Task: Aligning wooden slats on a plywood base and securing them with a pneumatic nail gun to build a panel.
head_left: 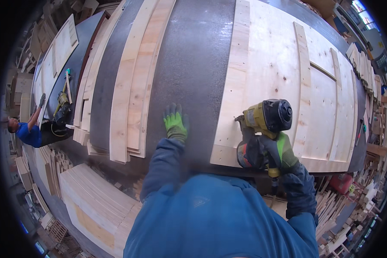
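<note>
My right hand (pixel 284 152), in a green and grey work glove, is wrapped round the handle of a yellow and black coil nail gun (pixel 262 120). The gun's nose rests at or just above the left part of a plywood panel (pixel 271 64) with battens on it; contact I cannot make out. Below the handle a hose fitting (pixel 274 178) hangs down. My left hand (pixel 175 123), gloved alike, lies flat with fingers stretched on the dark tabletop (pixel 193 64). It is between the panel and a stack of long boards (pixel 135 86), touching neither.
Another person (pixel 32 129) in blue stands at the left by a second plywood panel (pixel 58 49). A second nail gun (pixel 63 101) lies near them. Plywood sheets (pixel 94 202) are stacked below the table's near edge. Timber offcuts (pixel 331 215) and a red tank (pixel 342 184) are at the lower right.
</note>
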Motion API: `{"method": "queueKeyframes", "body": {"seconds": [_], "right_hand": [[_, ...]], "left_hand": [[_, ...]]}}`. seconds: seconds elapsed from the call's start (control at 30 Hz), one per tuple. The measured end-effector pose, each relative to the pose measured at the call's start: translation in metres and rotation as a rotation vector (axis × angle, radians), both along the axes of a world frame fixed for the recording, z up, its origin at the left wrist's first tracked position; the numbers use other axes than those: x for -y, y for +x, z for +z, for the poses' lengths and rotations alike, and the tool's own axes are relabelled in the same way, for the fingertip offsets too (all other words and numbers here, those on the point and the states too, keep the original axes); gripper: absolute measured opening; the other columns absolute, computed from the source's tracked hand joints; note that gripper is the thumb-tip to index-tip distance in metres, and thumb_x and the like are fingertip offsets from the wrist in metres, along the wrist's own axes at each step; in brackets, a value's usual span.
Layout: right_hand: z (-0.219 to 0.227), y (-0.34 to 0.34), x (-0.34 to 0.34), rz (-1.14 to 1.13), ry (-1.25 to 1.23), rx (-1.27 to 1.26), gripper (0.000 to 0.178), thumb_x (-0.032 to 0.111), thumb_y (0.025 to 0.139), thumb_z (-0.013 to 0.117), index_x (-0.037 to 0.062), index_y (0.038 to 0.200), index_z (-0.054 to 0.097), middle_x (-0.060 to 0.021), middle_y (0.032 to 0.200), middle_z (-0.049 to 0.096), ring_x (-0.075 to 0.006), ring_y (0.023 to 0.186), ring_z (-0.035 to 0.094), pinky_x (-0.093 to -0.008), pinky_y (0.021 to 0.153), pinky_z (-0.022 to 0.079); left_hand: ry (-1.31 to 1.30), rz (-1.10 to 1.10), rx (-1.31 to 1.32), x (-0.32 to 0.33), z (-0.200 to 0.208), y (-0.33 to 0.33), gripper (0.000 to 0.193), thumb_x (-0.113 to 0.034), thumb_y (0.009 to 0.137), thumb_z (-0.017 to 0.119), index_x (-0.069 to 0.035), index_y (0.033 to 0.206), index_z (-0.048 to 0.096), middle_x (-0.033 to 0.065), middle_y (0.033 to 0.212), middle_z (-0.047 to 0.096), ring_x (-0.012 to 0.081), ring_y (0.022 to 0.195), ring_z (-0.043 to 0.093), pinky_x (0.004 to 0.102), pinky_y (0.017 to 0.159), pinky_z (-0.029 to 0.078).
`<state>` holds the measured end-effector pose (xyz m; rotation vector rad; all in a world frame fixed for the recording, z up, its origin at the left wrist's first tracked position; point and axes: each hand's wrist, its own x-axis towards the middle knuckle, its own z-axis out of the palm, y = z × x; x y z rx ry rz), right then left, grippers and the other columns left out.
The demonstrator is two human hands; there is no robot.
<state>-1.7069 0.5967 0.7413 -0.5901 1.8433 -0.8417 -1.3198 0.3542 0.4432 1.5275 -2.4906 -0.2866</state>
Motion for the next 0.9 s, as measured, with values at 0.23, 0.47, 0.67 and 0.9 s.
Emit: {"method": "queueKeyframes", "body": {"seconds": [0.23, 0.47, 0.67, 0.9], "right_hand": [[0.100, -0.007, -0.252, -0.219, -0.090, -0.189, 0.041, 0.027, 0.115, 0.092, -0.0027, 0.143, 0.090, -0.0108, 0.107, 0.094, -0.0172, 0.090, 0.086, -0.0383, 0.079, 0.066], [0.065, -0.052, -0.623, -0.066, 0.375, -0.744, 0.046, 0.038, 0.105, 0.097, 0.0108, 0.142, 0.090, -0.0203, 0.109, 0.093, -0.0409, 0.098, 0.092, -0.0516, 0.084, 0.069], [-0.064, -0.081, -0.854, -0.270, 0.761, -0.467, 0.045, 0.050, 0.098, 0.095, 0.0139, 0.125, 0.093, -0.0228, 0.113, 0.092, -0.0481, 0.111, 0.089, -0.0613, 0.095, 0.068], [-0.173, -0.117, -1.068, -0.345, 0.912, -0.188, 0.055, 0.053, 0.094, 0.094, 0.0100, 0.128, 0.094, -0.0244, 0.119, 0.093, -0.0478, 0.115, 0.089, -0.0585, 0.103, 0.069]], "left_hand": [[-0.101, 0.000, 0.121, -0.024, 0.002, 0.002, 0.073, -0.049, 0.125, 0.063, -0.010, 0.187, 0.061, 0.0211, 0.198, 0.052, 0.0502, 0.185, 0.042, 0.0664, 0.155, 0.026], [0.054, 0.155, 0.264, -0.090, 0.037, -0.117, 0.074, -0.054, 0.122, 0.067, -0.003, 0.175, 0.069, 0.0318, 0.178, 0.068, 0.0556, 0.164, 0.064, 0.0669, 0.140, 0.048], [-0.236, -0.025, 0.003, -0.200, 0.045, -0.344, 0.074, -0.044, 0.117, 0.078, -0.005, 0.179, 0.066, 0.0289, 0.177, 0.070, 0.0548, 0.165, 0.064, 0.0664, 0.139, 0.049], [-0.255, -0.429, -0.041, -0.267, 0.037, -0.732, 0.085, -0.053, 0.117, 0.074, -0.012, 0.189, 0.056, 0.0224, 0.189, 0.061, 0.0512, 0.177, 0.053, 0.0695, 0.145, 0.041]]}}
